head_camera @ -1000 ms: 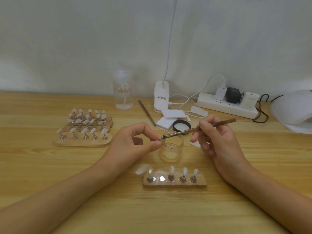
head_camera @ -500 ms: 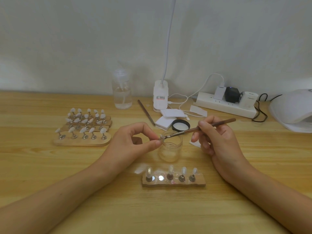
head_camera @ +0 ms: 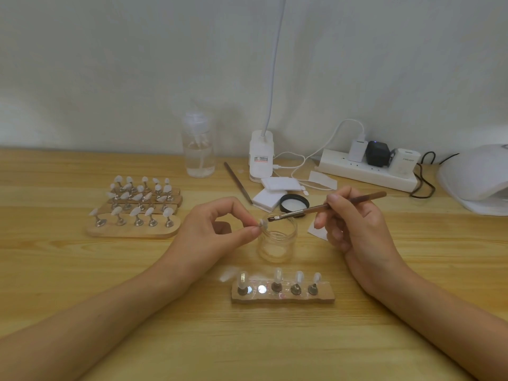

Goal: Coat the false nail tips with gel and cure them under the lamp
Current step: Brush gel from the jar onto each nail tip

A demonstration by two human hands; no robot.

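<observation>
Well left of the jar [head_camera: 277,247], racks [head_camera: 132,232] hold tips [head_camera: 167,213], five on the front one. The left hand [head_camera: 217,229] pinches one tip [head_camera: 262,223] between thumb and forefinger at the jar's left rim. Over the jar's mouth the brush [head_camera: 310,209], gripped by the right hand [head_camera: 360,229], nearly meets it. In front of the jar, past bare wood, a stand [head_camera: 324,296] bears four tips. Far right, the lamp [head_camera: 475,174] is cut off by the frame.

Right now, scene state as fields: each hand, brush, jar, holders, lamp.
left hand: pinches nail tip beside jar rim
right hand: holds brush
brush: bristles at the nail tip, above jar
jar: open, lid lying behind it
near holder: four tips standing, one spot bare
far holders: rows of tips, on the left
lamp: far right, apart from both hands
</observation>
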